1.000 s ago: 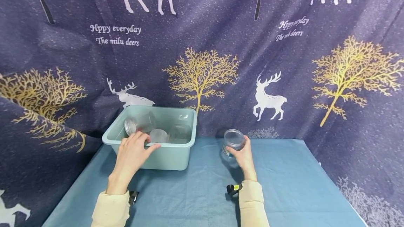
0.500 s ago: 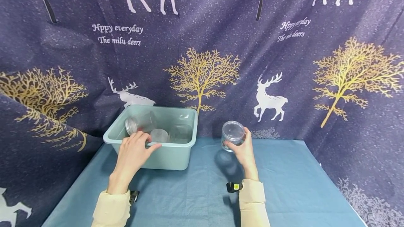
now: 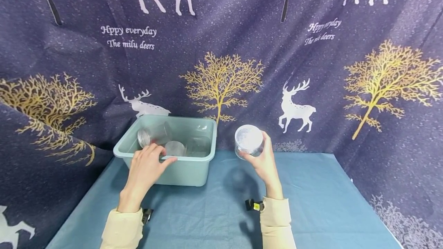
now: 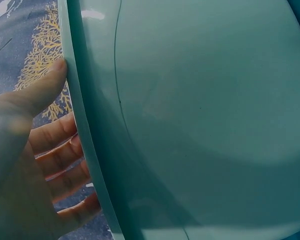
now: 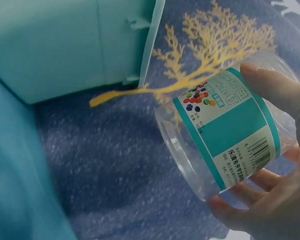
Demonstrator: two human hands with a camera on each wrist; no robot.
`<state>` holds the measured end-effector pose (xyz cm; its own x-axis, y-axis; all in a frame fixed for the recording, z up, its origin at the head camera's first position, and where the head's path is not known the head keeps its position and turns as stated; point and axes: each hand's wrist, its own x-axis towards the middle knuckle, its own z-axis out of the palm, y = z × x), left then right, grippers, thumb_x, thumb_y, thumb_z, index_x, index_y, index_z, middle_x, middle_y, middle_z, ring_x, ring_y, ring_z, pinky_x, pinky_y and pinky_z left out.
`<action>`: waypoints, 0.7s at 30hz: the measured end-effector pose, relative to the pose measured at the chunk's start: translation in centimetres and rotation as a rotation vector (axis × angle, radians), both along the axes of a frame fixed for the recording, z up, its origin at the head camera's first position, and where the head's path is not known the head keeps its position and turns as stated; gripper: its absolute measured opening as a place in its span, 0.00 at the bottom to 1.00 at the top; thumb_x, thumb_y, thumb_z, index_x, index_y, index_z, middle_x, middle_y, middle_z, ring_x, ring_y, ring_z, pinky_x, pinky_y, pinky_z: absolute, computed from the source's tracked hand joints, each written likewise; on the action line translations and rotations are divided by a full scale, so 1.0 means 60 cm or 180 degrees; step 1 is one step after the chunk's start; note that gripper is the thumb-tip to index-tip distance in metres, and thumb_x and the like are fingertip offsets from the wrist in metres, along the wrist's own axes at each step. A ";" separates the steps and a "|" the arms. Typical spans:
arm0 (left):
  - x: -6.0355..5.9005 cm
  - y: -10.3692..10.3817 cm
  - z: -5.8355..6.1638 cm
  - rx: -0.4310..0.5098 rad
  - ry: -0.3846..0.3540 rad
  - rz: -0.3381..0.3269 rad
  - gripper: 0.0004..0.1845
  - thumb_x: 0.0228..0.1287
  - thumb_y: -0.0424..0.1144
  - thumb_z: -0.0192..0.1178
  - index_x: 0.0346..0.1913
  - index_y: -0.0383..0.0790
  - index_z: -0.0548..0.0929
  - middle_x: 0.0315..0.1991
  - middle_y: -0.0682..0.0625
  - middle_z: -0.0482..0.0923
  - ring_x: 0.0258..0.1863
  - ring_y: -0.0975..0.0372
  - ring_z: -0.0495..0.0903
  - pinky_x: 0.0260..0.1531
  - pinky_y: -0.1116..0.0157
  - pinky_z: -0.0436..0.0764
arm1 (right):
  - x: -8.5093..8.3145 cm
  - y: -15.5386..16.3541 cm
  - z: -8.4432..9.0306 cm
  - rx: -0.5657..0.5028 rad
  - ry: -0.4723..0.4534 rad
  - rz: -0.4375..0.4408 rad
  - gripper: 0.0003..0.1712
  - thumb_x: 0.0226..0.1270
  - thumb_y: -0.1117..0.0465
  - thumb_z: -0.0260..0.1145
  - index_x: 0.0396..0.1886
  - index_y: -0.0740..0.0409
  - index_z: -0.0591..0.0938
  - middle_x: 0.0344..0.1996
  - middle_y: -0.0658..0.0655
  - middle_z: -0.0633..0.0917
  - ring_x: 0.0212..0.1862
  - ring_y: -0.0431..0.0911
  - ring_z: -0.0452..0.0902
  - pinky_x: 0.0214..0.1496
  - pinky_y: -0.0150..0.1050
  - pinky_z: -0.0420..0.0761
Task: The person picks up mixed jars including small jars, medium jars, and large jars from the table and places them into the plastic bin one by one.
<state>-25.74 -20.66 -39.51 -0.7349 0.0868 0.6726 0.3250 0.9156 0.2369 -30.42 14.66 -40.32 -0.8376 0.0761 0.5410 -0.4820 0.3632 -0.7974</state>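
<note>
Held aloft right of the bin [image 3: 188, 172]: clear jar [image 3: 248, 140], clasped by right hand [image 3: 264, 164]. Gripped the bin's near rim: left hand [image 3: 145, 168], fingertips hidden inside. Lay blurred within the bin: other jars [image 3: 154, 135], count unclear.

Makeshift recording booth: deer-print curtain [image 3: 221, 49] draped as backdrop on three sides, blue cloth-covered table [image 3: 311, 203].

Even, soft light from above, faint shadows on the tablecloth [image 3: 214, 210], wide-angle bending at edges, left-wrist view blurred close-up
</note>
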 end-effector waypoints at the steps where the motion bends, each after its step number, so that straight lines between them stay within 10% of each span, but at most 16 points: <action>1: 0.000 0.000 0.000 -0.0002 0.0007 0.0001 0.20 0.50 0.54 0.74 0.31 0.41 0.80 0.30 0.49 0.76 0.34 0.51 0.78 0.38 0.48 0.69 | 0.002 -0.003 0.002 0.0000 0.0011 0.0040 0.54 0.45 0.64 0.82 0.70 0.56 0.61 0.62 0.60 0.69 0.61 0.52 0.68 0.61 0.50 0.67; 12: 0.005 0.006 0.004 0.0061 -0.0125 -0.0004 0.19 0.52 0.53 0.73 0.32 0.41 0.80 0.31 0.48 0.77 0.36 0.51 0.78 0.40 0.48 0.69 | 0.001 -0.021 0.021 0.0063 0.0303 0.0182 0.55 0.44 0.59 0.84 0.70 0.52 0.62 0.61 0.56 0.70 0.59 0.50 0.70 0.58 0.48 0.68; 21: 0.006 0.003 0.006 0.0049 -0.0091 0.0005 0.19 0.51 0.52 0.74 0.32 0.41 0.81 0.31 0.48 0.78 0.35 0.49 0.79 0.39 0.47 0.69 | -0.018 -0.050 0.062 0.0868 0.0715 0.0243 0.56 0.42 0.57 0.84 0.71 0.52 0.63 0.62 0.59 0.68 0.62 0.52 0.66 0.63 0.52 0.66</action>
<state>-25.37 -20.47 -39.12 -0.7541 0.0755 0.6524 0.3164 0.9123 0.2600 -31.52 11.64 -36.63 -0.6933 -0.1544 0.7039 -0.6680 0.5042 -0.5473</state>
